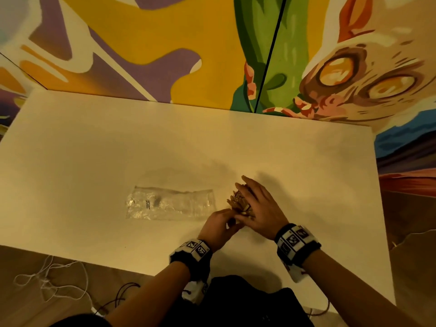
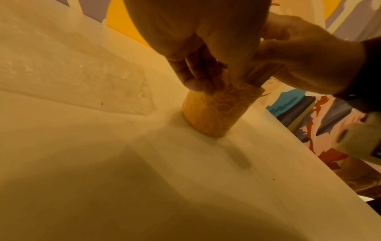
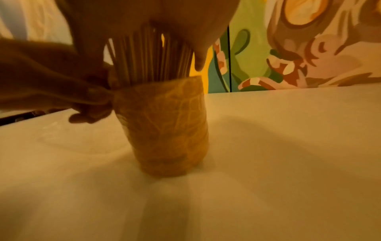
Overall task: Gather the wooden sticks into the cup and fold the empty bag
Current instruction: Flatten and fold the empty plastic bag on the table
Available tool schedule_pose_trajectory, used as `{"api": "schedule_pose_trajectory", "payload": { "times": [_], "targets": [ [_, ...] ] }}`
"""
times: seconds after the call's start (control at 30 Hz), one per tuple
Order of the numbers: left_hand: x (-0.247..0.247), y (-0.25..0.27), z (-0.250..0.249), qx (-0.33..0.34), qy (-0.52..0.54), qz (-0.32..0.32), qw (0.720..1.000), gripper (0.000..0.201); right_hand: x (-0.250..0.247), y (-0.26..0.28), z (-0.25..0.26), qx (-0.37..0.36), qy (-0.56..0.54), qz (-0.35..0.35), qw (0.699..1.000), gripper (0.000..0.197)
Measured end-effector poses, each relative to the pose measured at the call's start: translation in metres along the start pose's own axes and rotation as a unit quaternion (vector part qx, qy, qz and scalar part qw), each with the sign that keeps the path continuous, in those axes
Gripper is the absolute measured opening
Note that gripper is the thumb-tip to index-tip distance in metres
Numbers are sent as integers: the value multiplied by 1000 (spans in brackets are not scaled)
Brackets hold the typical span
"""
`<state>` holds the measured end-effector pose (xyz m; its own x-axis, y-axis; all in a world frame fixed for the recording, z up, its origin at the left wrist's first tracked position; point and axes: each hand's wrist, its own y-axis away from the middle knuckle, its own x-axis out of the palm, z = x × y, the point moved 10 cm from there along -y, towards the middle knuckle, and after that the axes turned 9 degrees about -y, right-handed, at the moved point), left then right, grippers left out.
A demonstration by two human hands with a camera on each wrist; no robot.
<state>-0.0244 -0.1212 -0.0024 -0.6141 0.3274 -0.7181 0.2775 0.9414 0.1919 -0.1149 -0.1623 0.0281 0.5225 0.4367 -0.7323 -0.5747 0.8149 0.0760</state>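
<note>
A yellow patterned cup (image 3: 164,127) stands upright on the white table (image 1: 94,142), also seen as the cup (image 2: 216,110) in the left wrist view. A bundle of wooden sticks (image 3: 150,57) stands in it, the tops of the sticks (image 1: 237,202) fanning out. My right hand (image 1: 257,208) wraps round the upper part of the bundle from the right. My left hand (image 1: 221,224) grips the cup's rim with curled fingers (image 2: 195,81). In the head view the hands and sticks hide the cup. The clear plastic bag (image 1: 169,204) lies flat to the left, with no sticks showing in it.
A painted wall (image 1: 212,43) rises behind the table's far edge. White string and dark cables (image 1: 52,277) lie on the floor at the lower left. The table's right edge (image 1: 382,220) is close to the cup.
</note>
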Motion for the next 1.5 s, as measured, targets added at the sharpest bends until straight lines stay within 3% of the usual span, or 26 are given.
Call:
{"api": "schedule_pose_trajectory", "payload": {
  "times": [0.2, 0.37, 0.47, 0.57, 0.67, 0.77, 0.83, 0.9, 1.0, 1.13, 1.27, 1.37, 1.5],
  "targets": [
    [-7, -2, 16, -57, 50, 14, 997, 13, -5, -32, 5, -60, 31, 10, 998, 52],
    [-3, -4, 16, -58, 12, 37, 998, 15, -3, -34, 11, -87, 87, 42, 991, 49],
    [-19, -13, 22, -68, 2, -22, 997, 13, -11, -34, 6, -52, 98, 45, 993, 64],
    [-41, -26, 20, -58, 0, -56, 997, 15, -40, -35, 11, -23, 47, 2, 999, 74],
    [-70, -43, 27, -66, 38, -76, 994, 14, -84, -31, 3, 28, -82, -92, 992, 69],
    [-106, -58, 47, -82, 36, -114, 989, 14, -92, -16, -32, 136, -196, -159, 958, 58],
    [-127, -64, 66, -101, 21, -128, 986, 14, -58, -8, -56, 208, -170, -103, 958, 54],
    [-143, -71, 86, -117, -3, -129, 985, 16, -8, 3, -75, 255, -74, 16, 964, 61],
    [-161, -82, 115, -143, -17, -126, 982, 19, 55, 31, -91, 300, 12, 147, 943, 73],
    [-162, -90, 142, -171, -32, -83, 981, 15, 82, 49, -87, 319, 21, 160, 934, 77],
    [-161, -86, 141, -146, -15, -67, 987, 9, 82, 48, -86, 326, 29, 162, 931, 78],
    [-161, -66, 144, -130, -8, -86, 988, 24, 80, 48, -85, 330, 34, 158, 930, 79],
    [-175, -9, 174, -161, -16, -155, 975, 19, 79, 47, -86, 343, 15, 133, 930, 79]
  ]
}}
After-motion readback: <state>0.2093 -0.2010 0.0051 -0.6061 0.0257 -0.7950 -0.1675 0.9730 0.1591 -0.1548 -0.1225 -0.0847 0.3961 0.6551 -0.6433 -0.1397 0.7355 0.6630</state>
